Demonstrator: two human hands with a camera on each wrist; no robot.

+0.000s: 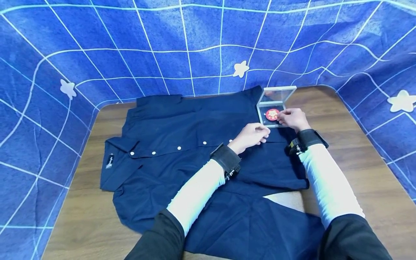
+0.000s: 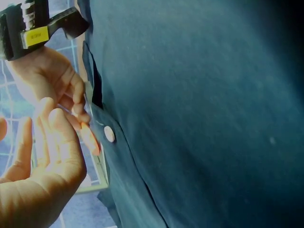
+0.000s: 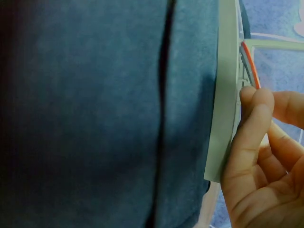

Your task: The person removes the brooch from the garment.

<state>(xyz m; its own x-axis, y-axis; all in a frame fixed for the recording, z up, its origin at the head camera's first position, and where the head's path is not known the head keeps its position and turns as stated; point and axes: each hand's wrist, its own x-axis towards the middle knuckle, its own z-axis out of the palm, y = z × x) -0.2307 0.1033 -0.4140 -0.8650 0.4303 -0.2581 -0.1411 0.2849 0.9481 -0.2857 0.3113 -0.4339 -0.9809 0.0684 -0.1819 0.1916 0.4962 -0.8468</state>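
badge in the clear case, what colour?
Red round badge with a pale star-like mark in its middle, inside the open clear case. Head view shows it best.

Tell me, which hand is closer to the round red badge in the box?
Right. The right hand touches the red badge with its fingers; the left hand rests below it on the shirt.

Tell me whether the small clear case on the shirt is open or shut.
Open. The case has its clear lid raised upright behind the base, and the red badge lies uncovered inside, touched by the right hand.
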